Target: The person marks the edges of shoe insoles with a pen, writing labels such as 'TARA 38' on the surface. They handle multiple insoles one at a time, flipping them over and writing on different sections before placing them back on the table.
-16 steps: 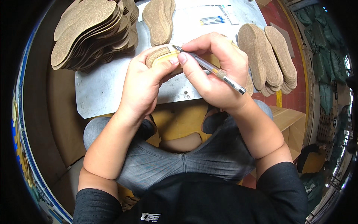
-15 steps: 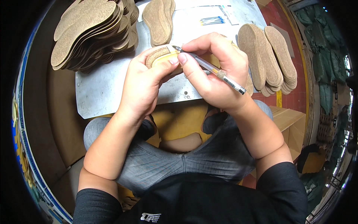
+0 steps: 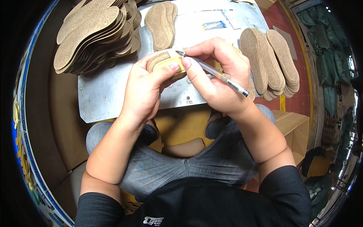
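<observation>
My left hand (image 3: 143,85) grips a brown speckled insole (image 3: 157,59), its thumb pressing a pale yellow curved piece (image 3: 165,62) against it. The rest of the insole is hidden behind my hands. Between the thumb and fingers of my right hand (image 3: 228,85) is a clear-barrelled pen (image 3: 236,86). Its dark tip points left and meets the upper edge of the held work, close to my left thumb. Whether the tip touches the insole or the yellow piece, I cannot tell.
A metal-topped table (image 3: 102,100) carries a tall insole stack (image 3: 89,28) at left, a smaller stack (image 3: 160,22) at the back, and more insoles (image 3: 259,60) at right. Blue pens (image 3: 214,25) lie at the back. A cardboard box (image 3: 293,128) stands right of my knee.
The view has shifted slightly, so the table sits a little lower. Both hands keep their grip; the pen tip stays near the same spot on the work's upper edge.
</observation>
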{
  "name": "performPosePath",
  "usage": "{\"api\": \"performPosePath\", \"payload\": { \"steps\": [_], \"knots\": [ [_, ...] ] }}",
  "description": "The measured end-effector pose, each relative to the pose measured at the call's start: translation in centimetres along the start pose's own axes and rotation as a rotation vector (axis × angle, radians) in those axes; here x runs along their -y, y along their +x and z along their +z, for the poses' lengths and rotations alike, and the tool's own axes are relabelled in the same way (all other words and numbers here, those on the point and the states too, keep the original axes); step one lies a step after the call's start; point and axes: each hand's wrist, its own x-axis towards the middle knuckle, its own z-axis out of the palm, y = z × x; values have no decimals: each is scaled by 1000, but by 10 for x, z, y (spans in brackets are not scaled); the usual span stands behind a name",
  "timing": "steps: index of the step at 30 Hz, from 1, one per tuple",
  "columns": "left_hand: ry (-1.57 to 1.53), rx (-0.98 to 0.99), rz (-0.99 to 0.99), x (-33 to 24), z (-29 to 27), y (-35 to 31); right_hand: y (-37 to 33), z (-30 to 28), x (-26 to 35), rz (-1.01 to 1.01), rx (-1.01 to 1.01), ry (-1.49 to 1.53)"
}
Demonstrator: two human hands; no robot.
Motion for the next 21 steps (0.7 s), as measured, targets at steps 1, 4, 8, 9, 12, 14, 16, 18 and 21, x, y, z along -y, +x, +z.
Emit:
{"api": "performPosePath", "payload": {
  "steps": [1,4,8,9,12,14,16,18,21],
  "knots": [
    [1,0,1,0,0,0,0,0,0,-4,2,-3],
    [1,2,2,0,0,0,1,3,-1,-14,-25,19],
    [6,8,-5,-1,0,1,2,8,-4,-25,-78,55],
    [0,17,-1,-1,0,0,2,8,-4,-28,-89,58],
    [8,9,-9,-1,0,1,2,7,-3,-21,-72,60],
    [-1,6,-9,-1,1,1,1,3,-2,-14,-26,33],
    [-2,5,-10,-1,2,1,1,1,0,-6,0,12],
    [1,10,-9,-2,2,1,1,1,1,-2,1,6],
    [27,1,-18,-2,2,1,1,1,1,-13,5,-16]
  ]
}}
